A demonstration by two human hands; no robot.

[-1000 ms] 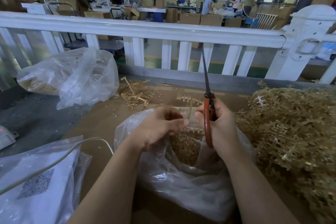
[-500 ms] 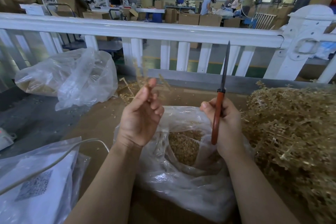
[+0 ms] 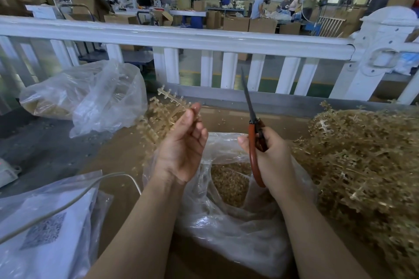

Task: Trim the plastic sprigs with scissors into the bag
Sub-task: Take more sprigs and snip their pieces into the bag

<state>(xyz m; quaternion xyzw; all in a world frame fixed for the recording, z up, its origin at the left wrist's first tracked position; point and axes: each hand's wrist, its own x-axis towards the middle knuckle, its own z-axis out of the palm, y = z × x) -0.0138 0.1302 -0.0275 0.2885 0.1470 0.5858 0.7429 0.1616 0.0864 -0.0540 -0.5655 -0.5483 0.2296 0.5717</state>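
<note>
A: Where's the sprig [image 3: 163,111] just now?

B: Up at about ten o'clock from the bag [image 3: 238,199], pinched at the fingertips of the left hand [image 3: 181,149], palm turned up. It's blurred, so I can't tell how firm that hold is. Most of it hangs out over the brown surface [image 3: 118,154], not over the bag's mouth.

A: And the scissors [image 3: 254,133]?

B: The right hand [image 3: 272,154] is wrapped round the red handles, blades together and pointing to twelve o'clock, apart from the sprig.

A: So what might go wrong?

B: A cut made where the sprig hangs now would likely drop the bits on the surface beside the bag; loose scraps already lie there. Also, the blade tips must come close to the left fingertips [image 3: 195,107], so a hasty snip could nick them.

A: Anything further out?

B: The untrimmed pile [image 3: 362,165] at three o'clock leans against the bag's side; I'd guess a nudge from the right forearm could tip strands in uncut. The second bag [image 3: 86,95] sits at ten o'clock, well apart.
</note>
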